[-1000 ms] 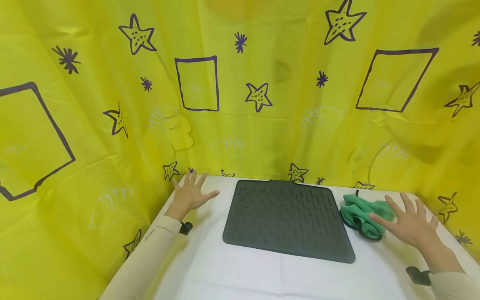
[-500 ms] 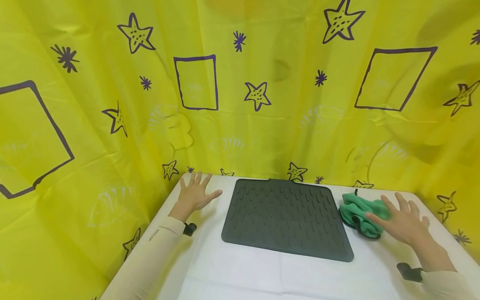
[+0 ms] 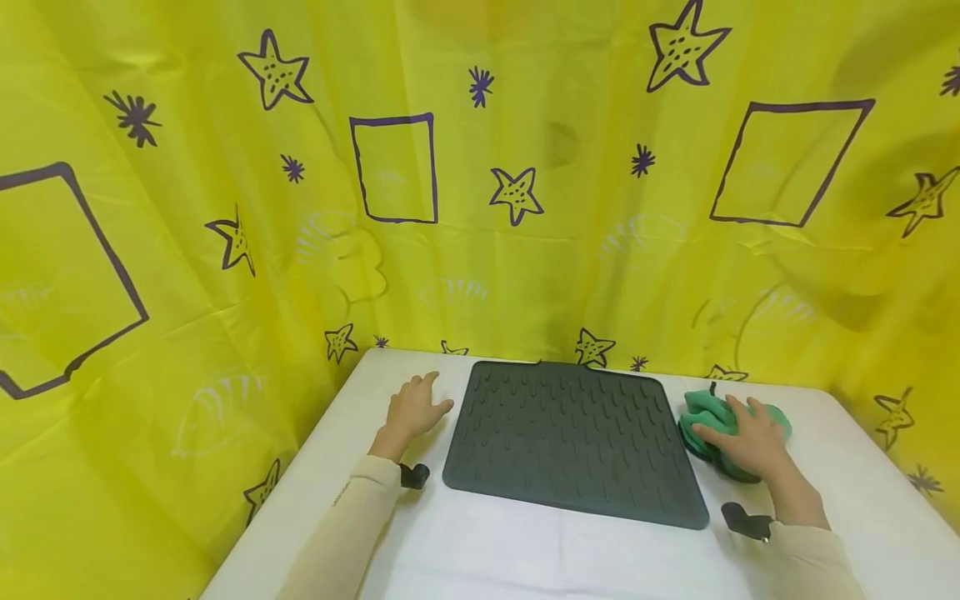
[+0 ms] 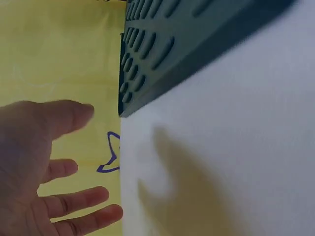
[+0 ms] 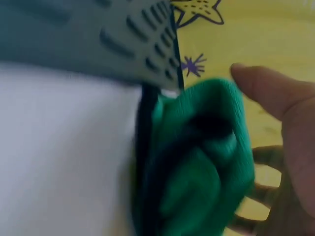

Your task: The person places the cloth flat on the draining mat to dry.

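Note:
A crumpled green cloth [image 3: 699,407] with dark edging lies beside the right edge of a dark grey ridged mat [image 3: 570,442]. Over the cloth is my right hand [image 3: 756,442], its fingers spread and partly hiding it. In the right wrist view the thumb [image 5: 266,88] stands apart from the cloth [image 5: 197,187], and other fingers show behind it; whether they touch it I cannot tell. My left hand [image 3: 412,408] hovers above the table left of the mat, holding nothing. Its fingers [image 4: 81,201] are loosely extended in the left wrist view.
The mat lies on a white-covered table [image 3: 487,550]. A yellow curtain [image 3: 480,275] printed with stars and frames hangs behind it and along both sides. Each wrist carries a small black camera, the left one [image 3: 415,476] and the right one [image 3: 746,522].
My right hand has moved left and is now over the green cloth. My left hand has shifted right and closer to me, its fingers less spread. Mat and cloth stay in place.

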Demonstrator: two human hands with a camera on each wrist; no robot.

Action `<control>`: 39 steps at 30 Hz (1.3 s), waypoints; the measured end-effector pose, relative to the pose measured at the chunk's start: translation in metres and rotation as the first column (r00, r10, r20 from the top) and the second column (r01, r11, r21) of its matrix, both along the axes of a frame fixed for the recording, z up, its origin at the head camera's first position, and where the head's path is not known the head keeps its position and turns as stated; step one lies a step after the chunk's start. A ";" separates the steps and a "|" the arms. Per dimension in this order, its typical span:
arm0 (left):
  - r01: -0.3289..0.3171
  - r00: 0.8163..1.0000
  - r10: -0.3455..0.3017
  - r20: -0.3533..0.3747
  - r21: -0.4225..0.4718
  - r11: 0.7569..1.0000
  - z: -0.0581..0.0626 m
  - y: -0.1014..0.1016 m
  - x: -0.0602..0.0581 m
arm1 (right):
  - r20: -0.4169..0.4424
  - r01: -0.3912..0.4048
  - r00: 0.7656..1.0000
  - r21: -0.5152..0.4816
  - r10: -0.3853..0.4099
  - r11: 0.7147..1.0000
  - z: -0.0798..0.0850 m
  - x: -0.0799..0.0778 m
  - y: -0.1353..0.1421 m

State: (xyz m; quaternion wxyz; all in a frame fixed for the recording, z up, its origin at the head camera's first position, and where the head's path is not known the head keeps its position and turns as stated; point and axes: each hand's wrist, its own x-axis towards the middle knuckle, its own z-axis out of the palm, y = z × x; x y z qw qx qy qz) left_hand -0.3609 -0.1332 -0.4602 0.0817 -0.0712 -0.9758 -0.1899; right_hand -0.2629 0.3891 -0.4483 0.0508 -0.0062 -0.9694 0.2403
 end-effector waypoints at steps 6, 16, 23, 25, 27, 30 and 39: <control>-0.016 0.998 0.006 0.065 0.148 0.989 -0.019 0.017 0.006 | 0.034 0.094 0.995 -0.061 -0.092 0.994 -0.015 -0.003 -0.005; -0.001 0.996 -0.020 0.092 0.230 0.973 -0.023 0.036 0.007 | 0.145 0.304 0.948 -0.136 -0.284 0.943 -0.020 0.004 0.005; -0.060 0.995 0.039 0.090 0.240 0.969 -0.027 0.036 0.007 | 0.052 0.237 0.971 -0.052 -0.234 0.970 -0.023 0.001 0.008; -0.076 0.995 0.058 0.082 0.234 0.969 -0.027 0.036 0.008 | 0.004 0.228 0.974 -0.050 -0.228 0.972 -0.024 0.000 0.008; -0.084 0.995 0.068 0.077 0.228 0.970 -0.027 0.036 0.008 | -0.020 0.255 0.966 -0.066 -0.256 0.965 -0.024 -0.001 0.007; -0.080 0.995 0.064 0.077 0.222 0.972 -0.028 0.037 0.007 | -0.020 0.323 0.945 -0.110 -0.327 0.940 -0.023 -0.001 0.005; -0.093 0.995 0.080 0.064 0.237 0.967 -0.026 0.036 0.003 | -0.053 0.427 0.892 -0.219 -0.448 0.877 -0.010 -0.002 -0.003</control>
